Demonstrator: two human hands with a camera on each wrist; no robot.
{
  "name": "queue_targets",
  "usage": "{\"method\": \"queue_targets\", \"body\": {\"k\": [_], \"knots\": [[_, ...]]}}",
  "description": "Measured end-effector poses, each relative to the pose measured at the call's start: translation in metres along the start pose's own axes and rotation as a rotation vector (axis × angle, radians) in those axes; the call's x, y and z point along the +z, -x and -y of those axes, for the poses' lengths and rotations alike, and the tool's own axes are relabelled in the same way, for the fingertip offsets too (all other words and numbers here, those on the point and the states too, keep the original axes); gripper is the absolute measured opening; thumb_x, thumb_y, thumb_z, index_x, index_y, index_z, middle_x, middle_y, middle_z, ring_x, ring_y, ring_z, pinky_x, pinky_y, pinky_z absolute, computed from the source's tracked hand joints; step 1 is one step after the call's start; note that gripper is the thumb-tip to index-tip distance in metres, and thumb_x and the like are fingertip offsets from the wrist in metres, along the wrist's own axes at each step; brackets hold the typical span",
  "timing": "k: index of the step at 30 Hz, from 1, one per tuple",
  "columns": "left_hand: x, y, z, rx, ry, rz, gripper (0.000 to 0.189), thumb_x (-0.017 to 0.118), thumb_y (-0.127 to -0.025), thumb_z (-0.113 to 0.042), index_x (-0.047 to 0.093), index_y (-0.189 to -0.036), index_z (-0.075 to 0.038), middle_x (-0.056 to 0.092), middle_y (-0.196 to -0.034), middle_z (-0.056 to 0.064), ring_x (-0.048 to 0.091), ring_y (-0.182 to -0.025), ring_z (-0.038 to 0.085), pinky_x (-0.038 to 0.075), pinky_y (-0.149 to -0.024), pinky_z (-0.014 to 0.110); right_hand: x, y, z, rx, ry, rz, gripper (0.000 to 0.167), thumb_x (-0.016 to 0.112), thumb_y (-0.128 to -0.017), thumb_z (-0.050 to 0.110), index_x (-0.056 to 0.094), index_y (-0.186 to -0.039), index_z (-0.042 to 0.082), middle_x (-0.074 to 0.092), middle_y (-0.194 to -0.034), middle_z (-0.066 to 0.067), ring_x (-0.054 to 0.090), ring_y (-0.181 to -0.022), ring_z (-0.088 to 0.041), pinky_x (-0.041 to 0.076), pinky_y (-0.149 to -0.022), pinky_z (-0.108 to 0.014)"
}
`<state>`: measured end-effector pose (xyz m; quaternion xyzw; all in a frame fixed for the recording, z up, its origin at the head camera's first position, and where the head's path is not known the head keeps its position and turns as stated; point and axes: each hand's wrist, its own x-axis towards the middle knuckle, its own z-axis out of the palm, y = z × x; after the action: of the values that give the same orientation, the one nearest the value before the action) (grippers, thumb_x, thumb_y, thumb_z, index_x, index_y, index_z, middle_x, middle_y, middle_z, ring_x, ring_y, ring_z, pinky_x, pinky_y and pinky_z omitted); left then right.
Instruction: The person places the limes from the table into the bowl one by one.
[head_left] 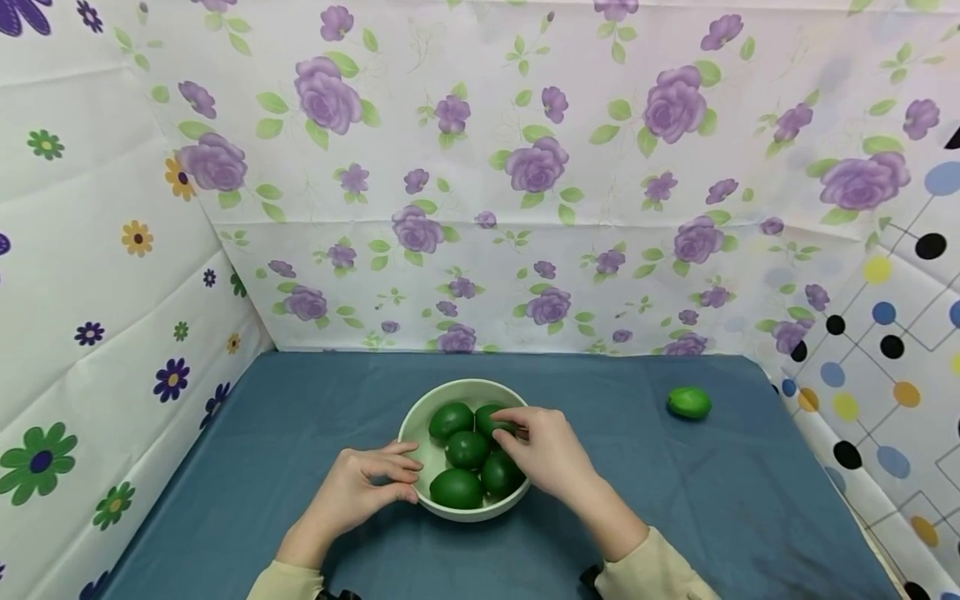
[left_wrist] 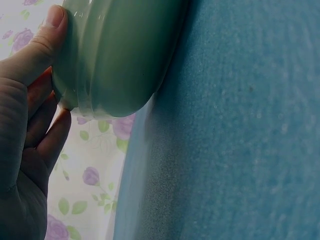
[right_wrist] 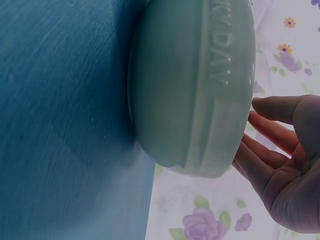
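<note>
A pale green bowl (head_left: 420,487) stands on the cloth, holding several dark green limes (head_left: 457,489). My left hand (head_left: 367,483) grips the bowl's left rim. In the left wrist view, the thumb of the left hand (left_wrist: 25,125) lies on the near side of the rim and its fingers bend behind it. Over the right rim reaches my right hand (head_left: 551,450), its thumb and fingertips pinching the upper right lime (head_left: 486,419) inside the bowl. In the right wrist view, the bowl (right_wrist: 175,90) hides the tips of the right hand's fingers (right_wrist: 270,157).
A brighter green lime (head_left: 689,403) lies alone toward the back right of the blue cloth (head_left: 675,500). Behind the table hangs a white sheet with purple flowers (head_left: 536,167); patterned sheets also close in the left and right sides.
</note>
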<state>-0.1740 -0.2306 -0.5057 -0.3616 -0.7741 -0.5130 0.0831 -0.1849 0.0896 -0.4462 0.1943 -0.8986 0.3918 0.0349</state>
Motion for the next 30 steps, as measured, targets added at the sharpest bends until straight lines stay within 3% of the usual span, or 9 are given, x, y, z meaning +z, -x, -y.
{"method": "queue_targets", "body": {"k": [4,15,30], "knots": [[0.000,-0.001,0.000,-0.004,-0.006,0.002,0.018,0.092,-0.081,-0.011,0.087,-0.098,-0.006,0.081,-0.104,0.014,0.071,-0.123,0.034,0.048,-0.118,0.030,-0.004,0.001,-0.002,0.018,-0.017,-0.013,0.025,0.075,-0.104,0.019,0.080,-0.128,0.014,0.077,-0.123,-0.004,0.076,-0.107,-0.020,0.068,-0.089,-0.042],[0.000,-0.001,-0.001,-0.045,-0.008,0.000,0.019,0.092,-0.080,-0.012,0.087,-0.097,-0.007,0.082,-0.106,0.009,0.071,-0.122,0.037,0.048,-0.118,0.028,-0.013,0.006,-0.013,0.060,-0.035,-0.064,0.023,0.077,-0.103,0.018,0.081,-0.125,0.015,0.078,-0.118,0.002,0.076,-0.105,-0.016,0.068,-0.087,-0.034],[0.001,-0.001,-0.001,-0.041,-0.001,-0.003,0.019,0.093,-0.079,-0.012,0.087,-0.096,-0.006,0.082,-0.104,0.009,0.070,-0.122,0.039,0.050,-0.116,0.026,-0.024,0.020,-0.016,0.068,-0.078,-0.111,0.021,0.078,-0.101,0.016,0.082,-0.122,0.017,0.078,-0.118,0.004,0.076,-0.107,-0.015,0.067,-0.087,-0.028]]}}
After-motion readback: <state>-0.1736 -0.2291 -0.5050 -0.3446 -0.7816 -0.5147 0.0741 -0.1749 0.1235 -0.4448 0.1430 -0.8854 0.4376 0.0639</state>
